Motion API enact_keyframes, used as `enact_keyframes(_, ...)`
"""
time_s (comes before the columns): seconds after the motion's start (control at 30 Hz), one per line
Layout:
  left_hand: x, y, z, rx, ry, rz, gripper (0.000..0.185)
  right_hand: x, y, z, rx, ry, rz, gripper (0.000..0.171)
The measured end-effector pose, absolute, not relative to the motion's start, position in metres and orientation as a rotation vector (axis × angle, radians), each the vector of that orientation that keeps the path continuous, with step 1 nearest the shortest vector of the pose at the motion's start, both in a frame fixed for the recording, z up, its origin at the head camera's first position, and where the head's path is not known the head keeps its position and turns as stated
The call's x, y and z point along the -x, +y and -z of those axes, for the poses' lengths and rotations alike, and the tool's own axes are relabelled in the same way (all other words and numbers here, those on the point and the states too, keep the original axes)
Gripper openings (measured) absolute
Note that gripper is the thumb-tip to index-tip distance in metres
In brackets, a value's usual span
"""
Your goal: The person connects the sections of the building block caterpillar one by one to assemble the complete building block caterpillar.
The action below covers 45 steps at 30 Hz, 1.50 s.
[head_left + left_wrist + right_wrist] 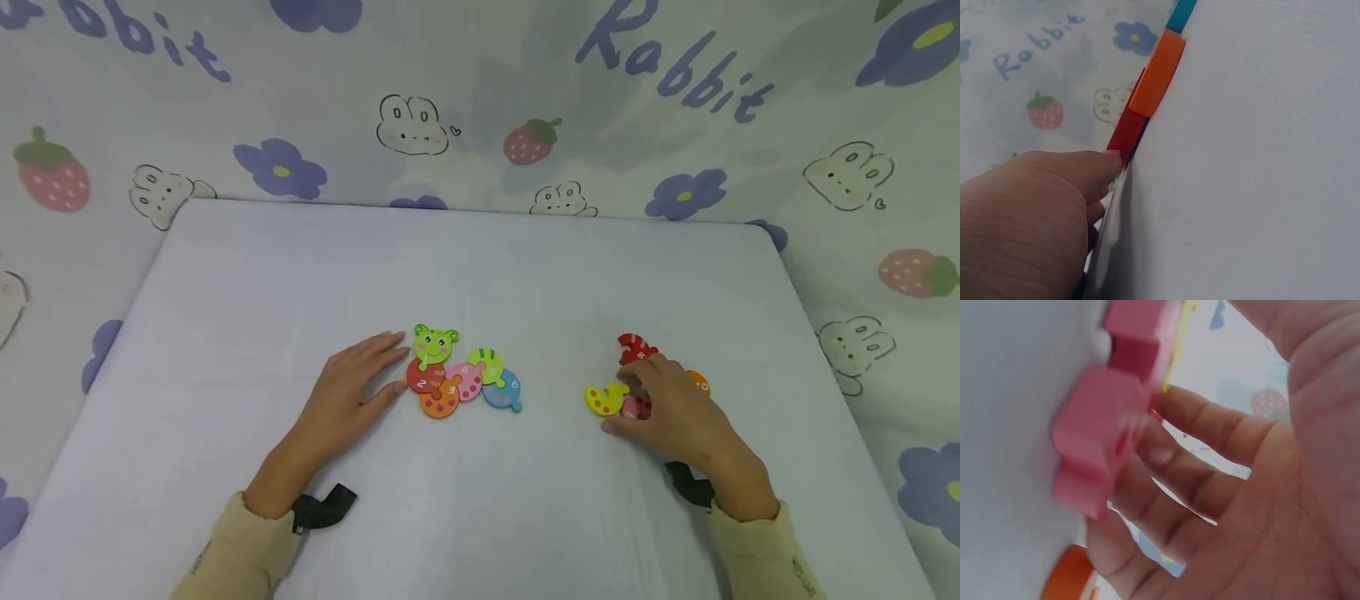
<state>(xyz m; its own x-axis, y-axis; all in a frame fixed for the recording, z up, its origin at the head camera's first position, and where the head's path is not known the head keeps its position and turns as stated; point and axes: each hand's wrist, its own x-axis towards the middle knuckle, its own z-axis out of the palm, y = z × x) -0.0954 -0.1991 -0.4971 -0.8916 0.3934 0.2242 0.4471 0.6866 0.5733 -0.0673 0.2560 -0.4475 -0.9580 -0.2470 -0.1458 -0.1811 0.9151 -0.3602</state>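
A joined row of caterpillar puzzle pieces lies mid-table: green face [434,345], red piece [422,377], orange piece [441,400], pink [468,382], green [487,363] and blue [502,390]. My left hand [367,379] lies flat with straight fingers, its fingertips against the red piece [1125,134]. To the right, my right hand [663,404] curls over a loose pink piece [636,407], thumb and fingers [1210,462] around the pink piece [1107,419]. A yellow piece [603,400], a red striped piece [636,348] and an orange piece [698,382] lie beside that hand.
The white table [480,267] stands against a cloth backdrop [480,100] printed with rabbits, strawberries and flowers. Black wrist straps [324,507] sit on both beige sleeves.
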Motion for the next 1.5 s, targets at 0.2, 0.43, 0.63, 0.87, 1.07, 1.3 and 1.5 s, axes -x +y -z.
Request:
enact_keyframes(0.2, 0.096, -0.200, 0.498, 0.697, -2.814, 0.986, 0.056, 0.067, 0.246, 0.449, 0.318, 2.892, 0.521, 0.073)
enact_keyframes(0.43, 0.096, -0.201, 0.498, 0.706, -2.804, 0.991, 0.056, 0.058, 0.208, 0.457, 0.443, 2.945, 0.472, 0.060)
enact_keyframes(0.63, 0.098, -0.202, 0.499, 0.712, -2.808, 0.983, 0.056, 0.052, 0.188, 0.457, 0.557, 2.968, 0.439, 0.056)
enact_keyframes(0.87, 0.098, -0.202, 0.497, 0.712, -2.819, 0.992, 0.055, 0.053, 0.175, 0.452, 0.701, 2.929, 0.541, 0.058)
enact_keyframes(1.07, 0.097, -0.201, 0.497, 0.707, -2.832, 0.996, 0.055, 0.058, 0.153, 0.446, 0.732, 2.892, 0.537, 0.061)
enact_keyframes(1.3, 0.099, -0.199, 0.496, 0.719, -2.841, 0.988, 0.055, 0.063, 0.149, 0.442, 0.632, 2.910, 0.467, 0.059)
enact_keyframes(1.5, 0.098, -0.202, 0.494, 0.702, -2.847, 0.961, 0.055, 0.063, 0.147, 0.439, 0.706, 2.861, 0.440, 0.060)
